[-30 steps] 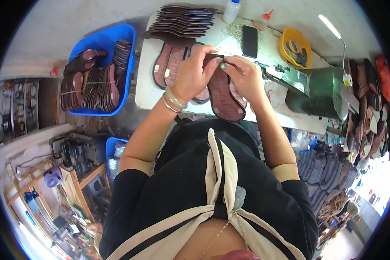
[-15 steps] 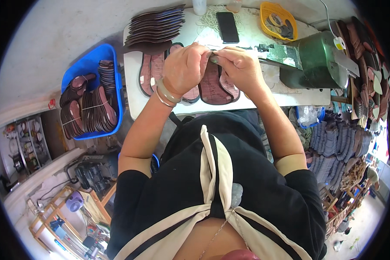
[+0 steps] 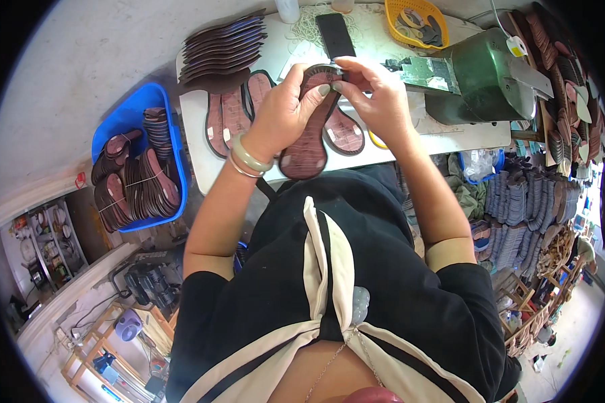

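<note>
White tabletop (image 3: 202, 134) carries the work; its near edge runs just in front of the person's black top. Green machine housing (image 3: 491, 74) occupies the right end of the tabletop, with a grey metal plate projecting from it toward the centre.

Blue plastic crate (image 3: 124, 124) stands off the left edge of the tabletop and holds bundles of dark brown insoles, some tied with light cord. A fanned stack of dark insoles (image 3: 222, 50) lies at the far left corner of the tabletop. 3 reddish insoles (image 3: 235, 114) lie flat side by side near the left edge, just beyond the left forearm. Further stacks of shoe parts (image 3: 524, 201) stand off the right edge of the tabletop, below the machine.

Yellow basket (image 3: 413, 20) sits at the far edge, right of centre. A black phone (image 3: 335, 35) lies at the far edge, centre, just beyond the hands.

Held insole (image 3: 309, 131), reddish-brown with a dark rim, is raised above the centre of the tabletop, its heel end toward the person and its toe end between the 2 hands. Another insole (image 3: 346, 131) lies flat on the tabletop beneath the right hand.

Left hand (image 3: 282, 111) is wrapped around the left side of the held insole, thumb across its upper face; 2 bangles sit on the wrist. Right hand (image 3: 376, 91) is pinched closed on the toe rim of the same insole, fingertips meeting the left thumb.
</note>
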Action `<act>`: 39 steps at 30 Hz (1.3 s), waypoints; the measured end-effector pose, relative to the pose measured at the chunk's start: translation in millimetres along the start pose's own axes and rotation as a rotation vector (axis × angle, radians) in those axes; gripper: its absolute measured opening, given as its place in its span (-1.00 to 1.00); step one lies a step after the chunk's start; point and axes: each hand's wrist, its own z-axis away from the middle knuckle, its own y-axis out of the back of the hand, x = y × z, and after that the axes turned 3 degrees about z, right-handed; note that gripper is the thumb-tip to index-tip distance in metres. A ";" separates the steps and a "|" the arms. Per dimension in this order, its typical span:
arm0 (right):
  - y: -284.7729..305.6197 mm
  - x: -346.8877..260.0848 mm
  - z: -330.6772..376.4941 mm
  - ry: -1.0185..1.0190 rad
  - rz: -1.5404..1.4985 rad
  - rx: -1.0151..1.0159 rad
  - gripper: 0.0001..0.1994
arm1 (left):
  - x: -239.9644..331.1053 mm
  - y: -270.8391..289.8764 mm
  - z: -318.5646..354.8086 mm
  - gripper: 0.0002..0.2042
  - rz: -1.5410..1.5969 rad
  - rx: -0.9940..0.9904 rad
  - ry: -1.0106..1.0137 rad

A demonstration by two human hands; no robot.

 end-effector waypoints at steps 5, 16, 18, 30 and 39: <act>24.6 -1.1 -15.6 0.326 0.391 -0.220 -0.82 | -0.5 13.4 -7.1 -0.71 -0.170 -0.181 0.012; 10.9 50.2 -11.4 0.370 0.599 -0.114 -0.88 | -40.1 -11.6 -23.9 -0.66 -0.215 -0.054 0.030; 12.3 56.7 -6.5 0.117 0.409 -0.119 -0.84 | -49.5 -13.5 -30.1 -0.65 -0.142 -0.100 0.010; 22.5 89.7 20.8 -0.632 -0.466 -0.339 -0.66 | -51.5 -25.8 -58.7 -0.64 0.040 -0.446 0.191; 10.3 95.4 30.0 -0.877 -0.717 0.089 -0.73 | -59.3 -32.4 -111.1 -0.58 -0.371 -0.572 0.151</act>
